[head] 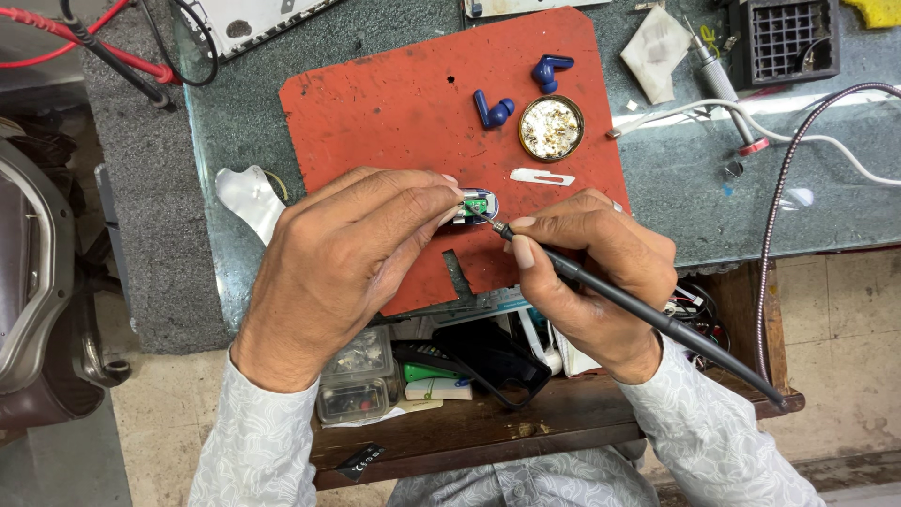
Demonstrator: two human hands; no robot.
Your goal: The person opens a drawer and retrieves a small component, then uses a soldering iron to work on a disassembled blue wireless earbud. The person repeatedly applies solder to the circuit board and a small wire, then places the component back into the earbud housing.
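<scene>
Item: left hand (352, 258), grip pinched shut on small green circuit board (476, 203), on red mat (394, 103) at bench centre. Right hand (591, 268), grip closed around soldering iron (638, 305), tip touching board. Two blue earbuds (511, 94) at twelve o'clock; soldering step apparently underway, demanding a steady tip.

Small clear plastic boxes (357, 376), stacked on the wooden shelf below the bench edge, under the left wrist; rectangular, see-through, tiny parts inside. Small black label (359, 460), rectangular, tilted, white marks, on the front edge of the same shelf. Flat white-and-blue printed card or package (488, 302), partly hidden at the lower edge of the red mat; kind not clear. Green-and-white flat pack (434, 380) beside the boxes, partly covered by a black cable. No screens or signs.
</scene>
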